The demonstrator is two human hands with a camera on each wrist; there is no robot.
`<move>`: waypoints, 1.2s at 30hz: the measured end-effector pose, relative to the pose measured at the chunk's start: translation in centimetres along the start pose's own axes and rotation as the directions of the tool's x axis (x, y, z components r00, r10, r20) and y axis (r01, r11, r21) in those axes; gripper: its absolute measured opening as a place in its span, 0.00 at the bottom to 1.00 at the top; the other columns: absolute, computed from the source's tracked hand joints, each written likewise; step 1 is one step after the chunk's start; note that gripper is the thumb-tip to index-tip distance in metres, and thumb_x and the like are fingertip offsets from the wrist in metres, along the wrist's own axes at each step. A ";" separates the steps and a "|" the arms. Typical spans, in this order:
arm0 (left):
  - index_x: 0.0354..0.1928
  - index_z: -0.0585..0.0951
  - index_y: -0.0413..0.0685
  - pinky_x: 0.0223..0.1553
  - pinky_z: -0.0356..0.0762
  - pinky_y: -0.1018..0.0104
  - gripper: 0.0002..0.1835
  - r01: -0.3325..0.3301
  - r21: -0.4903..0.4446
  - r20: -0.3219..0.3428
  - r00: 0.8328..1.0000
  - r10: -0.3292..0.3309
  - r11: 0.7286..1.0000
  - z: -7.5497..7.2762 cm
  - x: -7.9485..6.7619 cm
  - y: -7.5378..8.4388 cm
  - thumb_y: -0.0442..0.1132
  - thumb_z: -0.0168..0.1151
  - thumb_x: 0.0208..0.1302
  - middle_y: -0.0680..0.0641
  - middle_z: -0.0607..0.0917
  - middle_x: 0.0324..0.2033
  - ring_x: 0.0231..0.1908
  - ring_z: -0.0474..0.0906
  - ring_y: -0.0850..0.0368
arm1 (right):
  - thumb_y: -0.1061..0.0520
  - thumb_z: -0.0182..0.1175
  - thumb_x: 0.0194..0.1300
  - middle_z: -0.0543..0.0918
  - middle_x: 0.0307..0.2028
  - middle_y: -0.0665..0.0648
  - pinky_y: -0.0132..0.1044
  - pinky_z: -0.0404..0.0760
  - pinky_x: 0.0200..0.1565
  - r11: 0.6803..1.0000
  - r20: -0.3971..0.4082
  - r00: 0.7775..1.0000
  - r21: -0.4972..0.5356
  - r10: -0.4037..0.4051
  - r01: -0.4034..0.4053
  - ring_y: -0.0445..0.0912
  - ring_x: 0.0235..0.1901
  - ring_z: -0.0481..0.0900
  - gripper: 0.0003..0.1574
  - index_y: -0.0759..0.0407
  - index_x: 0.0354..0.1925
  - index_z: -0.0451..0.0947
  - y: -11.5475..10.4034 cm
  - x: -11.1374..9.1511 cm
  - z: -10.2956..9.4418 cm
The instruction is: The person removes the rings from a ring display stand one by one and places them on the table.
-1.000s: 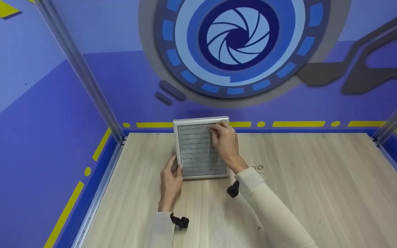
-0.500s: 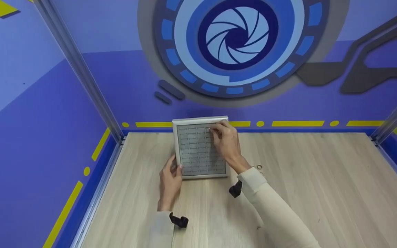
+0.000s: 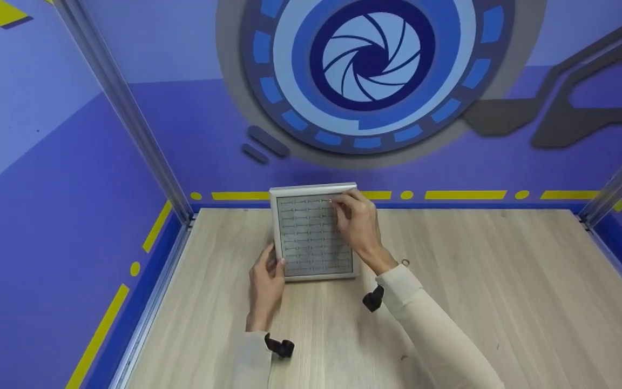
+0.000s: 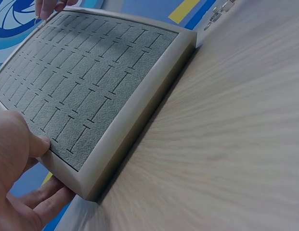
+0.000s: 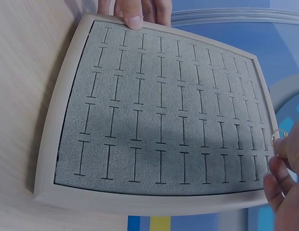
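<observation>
A ring display tray (image 3: 311, 237) stands steeply tilted on the table, with a pale frame and a grey padded face cut with rows of I-shaped slots. My left hand (image 3: 266, 289) grips its lower left edge, thumb on the front and fingers behind. At the tray's upper right, my right hand (image 3: 359, 224) pinches a thin gold ring (image 5: 273, 138) between thumb and index finger. The ring is close to the end slots of the top row; whether it touches the pad I cannot tell. The slots in view hold no rings.
Several loose rings (image 4: 219, 15) lie on the wooden table (image 3: 478, 281) right of the tray; in the head view my right sleeve (image 3: 435, 319) covers most of them. A blue wall (image 3: 192, 140) rises behind the tray.
My right wrist and forearm have shifted slightly right, hiding more of the loose rings. The fingertips with the ring have barely moved near the top slots. Left hand and tray hold still.
</observation>
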State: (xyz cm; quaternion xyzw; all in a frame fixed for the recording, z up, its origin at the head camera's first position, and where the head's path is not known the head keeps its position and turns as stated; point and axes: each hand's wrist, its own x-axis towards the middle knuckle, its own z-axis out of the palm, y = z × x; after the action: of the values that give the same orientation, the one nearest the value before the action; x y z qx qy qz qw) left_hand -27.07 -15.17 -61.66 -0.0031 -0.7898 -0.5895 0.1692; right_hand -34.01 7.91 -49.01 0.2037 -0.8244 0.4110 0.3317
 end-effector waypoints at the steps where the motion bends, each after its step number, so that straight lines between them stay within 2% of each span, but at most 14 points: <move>1: 0.77 0.70 0.38 0.67 0.84 0.52 0.30 0.003 0.001 0.001 1.000 -0.003 1.000 0.0 0.0 0.0 0.30 0.62 0.77 0.35 0.78 0.72 0.67 0.81 0.38 | 0.68 0.68 0.71 0.85 0.38 0.56 0.33 0.80 0.29 1.000 -0.002 1.000 0.000 -0.004 0.004 0.44 0.29 0.79 0.05 0.63 0.40 0.91 0.0 0.0 -0.2; 6: 0.77 0.70 0.38 0.67 0.85 0.54 0.30 0.001 0.004 0.000 1.000 -0.001 1.000 0.0 0.0 0.0 0.29 0.62 0.77 0.34 0.78 0.72 0.66 0.81 0.38 | 0.68 0.68 0.71 0.84 0.37 0.55 0.32 0.82 0.29 0.999 -0.016 0.999 -0.005 -0.041 0.041 0.44 0.30 0.81 0.06 0.63 0.40 0.91 -0.1 -0.3 -1.0; 11: 0.76 0.71 0.35 0.65 0.86 0.50 0.29 -0.016 0.024 -0.020 1.000 0.016 1.000 -0.1 -0.1 -0.1 0.28 0.63 0.76 0.31 0.78 0.70 0.65 0.82 0.35 | 0.68 0.69 0.71 0.85 0.37 0.56 0.36 0.87 0.31 0.997 -0.021 0.997 -0.003 -0.074 0.074 0.46 0.34 0.87 0.04 0.63 0.39 0.90 -0.3 -0.6 -1.8; 21: 0.76 0.71 0.38 0.66 0.85 0.52 0.29 0.002 0.010 -0.014 1.000 -0.002 1.000 0.0 0.0 0.1 0.29 0.63 0.76 0.34 0.79 0.70 0.65 0.82 0.38 | 0.69 0.70 0.68 0.86 0.37 0.56 0.36 0.87 0.31 0.996 -0.024 0.996 -0.028 -0.086 0.085 0.46 0.33 0.86 0.04 0.64 0.38 0.90 -0.3 -1.8 -4.0; 30: 0.77 0.71 0.43 0.68 0.84 0.51 0.30 0.019 0.006 -0.017 1.000 -0.019 1.000 0.0 -0.1 0.2 0.29 0.63 0.76 0.36 0.80 0.70 0.66 0.81 0.40 | 0.71 0.72 0.66 0.85 0.36 0.56 0.36 0.87 0.31 0.992 -0.037 0.992 -0.042 -0.117 0.115 0.45 0.33 0.87 0.06 0.63 0.38 0.90 0.7 -3.4 -6.0; 36: 0.77 0.71 0.39 0.68 0.83 0.52 0.29 0.011 0.019 -0.018 1.000 -0.011 1.000 0.1 -0.1 0.1 0.29 0.63 0.76 0.36 0.80 0.70 0.66 0.81 0.40 | 0.73 0.72 0.63 0.85 0.34 0.56 0.37 0.88 0.32 0.990 -0.019 0.990 -0.033 -0.139 0.138 0.45 0.33 0.86 0.07 0.64 0.37 0.89 1.8 -4.5 -7.2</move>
State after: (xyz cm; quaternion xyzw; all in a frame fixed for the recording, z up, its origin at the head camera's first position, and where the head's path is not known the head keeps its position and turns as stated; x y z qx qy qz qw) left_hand -27.02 -15.00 -61.59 0.0082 -0.7938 -0.5830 0.1730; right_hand -29.24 15.07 -50.09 0.2509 -0.8111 0.3761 0.3712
